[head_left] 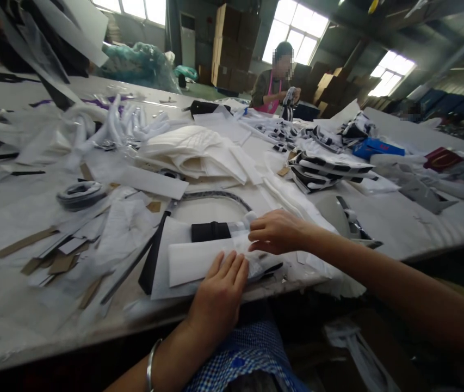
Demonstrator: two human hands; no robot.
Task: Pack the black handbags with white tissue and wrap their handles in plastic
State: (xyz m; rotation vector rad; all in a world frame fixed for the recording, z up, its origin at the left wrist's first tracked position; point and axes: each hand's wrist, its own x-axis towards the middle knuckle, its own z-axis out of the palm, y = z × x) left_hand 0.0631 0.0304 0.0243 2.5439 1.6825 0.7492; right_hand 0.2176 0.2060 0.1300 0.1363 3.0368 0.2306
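Note:
My left hand (220,291) lies flat with fingers stretched out, pressing on a folded white fabric piece (193,260) at the table's near edge. My right hand (276,232) is curled, its fingers pinching the right end of that white piece, where thin clear plastic (242,227) wraps it. A small black folded piece (210,231) lies just behind the white one, touching it. A black strip (153,256) runs along the left side of the stack.
Piles of white fabric (199,155), cardboard strips (28,242) and a tape roll (80,193) cover the long table (7,305). Black-and-white pieces (325,169) lie to the right. Another person (274,81) works at the far end. Stacked cartons (232,46) stand behind.

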